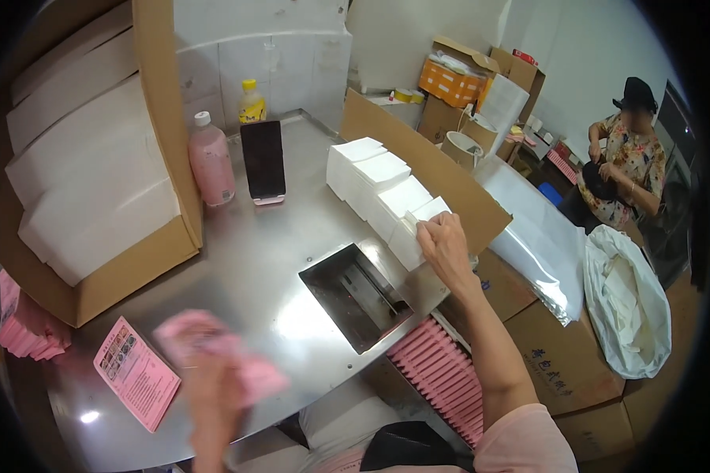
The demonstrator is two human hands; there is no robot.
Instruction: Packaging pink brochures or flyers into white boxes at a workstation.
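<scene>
My right hand rests on the near end of a row of white folded boxes that leans along a cardboard panel on the steel table. Its fingers grip the nearest white box. My left hand is blurred low at the front of the table and holds a pink paper packet. A pink printed leaflet lies flat to the left of that hand. A rectangular opening in the tabletop lies between the two hands.
A large open carton of white boxes stands at left. A pink bottle, a yellow-capped bottle and a propped dark phone stand at the back. Pink packets fill a bin below the table. A seated person works at far right.
</scene>
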